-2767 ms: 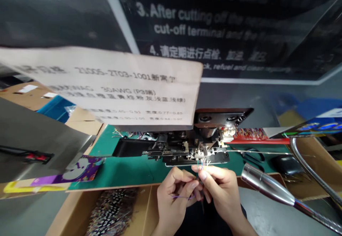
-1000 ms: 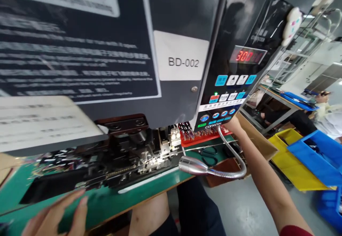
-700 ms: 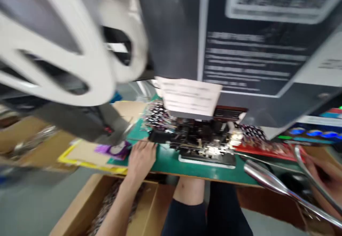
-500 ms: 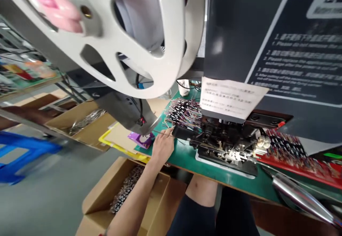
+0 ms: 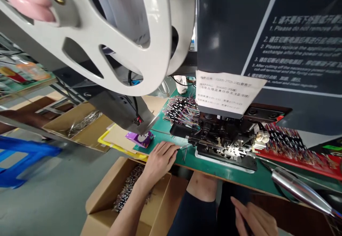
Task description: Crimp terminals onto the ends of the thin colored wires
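Observation:
My left hand (image 5: 161, 159) rests at the front edge of the green bench top (image 5: 171, 159), closed with its fingertips on a short bundle of thin wires (image 5: 185, 152). A small dark end shows at the fingertips; the rest is covered by the hand. Right of it stands the crimping machine's press (image 5: 224, 147), with a black tray (image 5: 179, 130) on its left side. My right hand (image 5: 253, 217) is low at the right, above my lap, slightly blurred. Its fingers are loosely apart, and I see nothing in them.
Behind the tray lies a pile of wire bundles (image 5: 181, 109); more lie in a red tray (image 5: 301, 163) at right. A metal air nozzle (image 5: 296, 186) points toward the press. A cardboard box (image 5: 98, 193) stands below left. A white reel (image 5: 157, 61) hangs overhead.
My left hand has come back from the black tray toward the bench edge, with thin wires now at its fingertips. My right hand has come into view at the lower right.

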Demonstrator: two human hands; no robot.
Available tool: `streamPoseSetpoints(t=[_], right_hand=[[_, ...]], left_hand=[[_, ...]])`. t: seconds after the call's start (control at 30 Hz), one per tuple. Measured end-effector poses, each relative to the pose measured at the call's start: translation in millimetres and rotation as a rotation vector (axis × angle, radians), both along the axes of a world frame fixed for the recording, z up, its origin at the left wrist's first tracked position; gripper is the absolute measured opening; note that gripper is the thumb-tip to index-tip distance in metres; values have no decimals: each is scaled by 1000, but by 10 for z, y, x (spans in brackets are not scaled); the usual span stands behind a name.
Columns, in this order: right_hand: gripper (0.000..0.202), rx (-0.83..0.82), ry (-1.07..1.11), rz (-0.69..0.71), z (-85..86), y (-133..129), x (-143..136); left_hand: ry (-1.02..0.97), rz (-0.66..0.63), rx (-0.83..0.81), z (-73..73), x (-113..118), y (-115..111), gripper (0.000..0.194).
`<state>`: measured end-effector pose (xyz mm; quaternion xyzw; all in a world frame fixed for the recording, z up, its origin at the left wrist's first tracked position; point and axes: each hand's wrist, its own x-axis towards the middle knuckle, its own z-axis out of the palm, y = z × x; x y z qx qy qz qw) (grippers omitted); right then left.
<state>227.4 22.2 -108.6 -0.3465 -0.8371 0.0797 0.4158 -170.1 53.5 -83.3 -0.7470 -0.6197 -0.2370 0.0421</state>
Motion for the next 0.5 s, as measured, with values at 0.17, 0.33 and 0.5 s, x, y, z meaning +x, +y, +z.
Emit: streamPoseSetpoints(t=[0.17,0.33,0.5], right_hand=[[46,-156,69,197,-47,55,-463],[43,-250,141,226,-64,89,-712],[21,-681,260,215,-92,-33,-872]], left_hand=[[-114,-25,-16,-6,168,-162,23],[-327,129,-108,56,187,-289,20],[-1119,215,-332,39,553,-682,20]])
